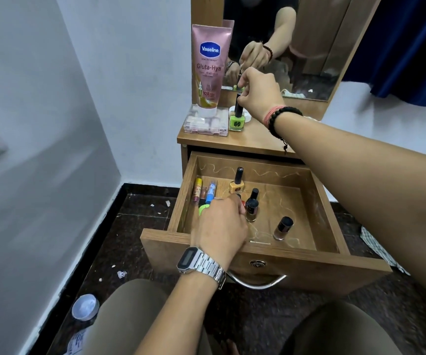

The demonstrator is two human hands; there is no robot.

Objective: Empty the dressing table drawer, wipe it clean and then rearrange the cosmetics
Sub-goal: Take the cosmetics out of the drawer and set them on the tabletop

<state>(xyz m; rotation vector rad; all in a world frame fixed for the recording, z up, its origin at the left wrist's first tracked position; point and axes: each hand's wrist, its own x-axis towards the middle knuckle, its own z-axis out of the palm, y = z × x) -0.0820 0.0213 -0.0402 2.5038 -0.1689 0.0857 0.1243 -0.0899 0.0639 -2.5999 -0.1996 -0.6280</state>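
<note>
The wooden drawer [265, 249] is pulled out below the dressing table top [255, 139]. My right hand [260, 92] pinches the black cap of a green nail polish bottle [237, 121] standing on the table top. My left hand [219, 229] reaches into the drawer, its fingers curled around something red and dark that is mostly hidden. Inside the drawer are a yellow polish bottle [237, 184], a dark bottle [252, 204], a brown bottle [282, 228] and several tubes [204, 192] at the left.
A pink Vaseline tube [210, 65] stands on a clear plastic box [205, 123] at the table's left. A white jar [245, 116] sits behind the green bottle. The mirror [296, 47] rises behind. A tape roll [85, 307] and scraps lie on the dark floor.
</note>
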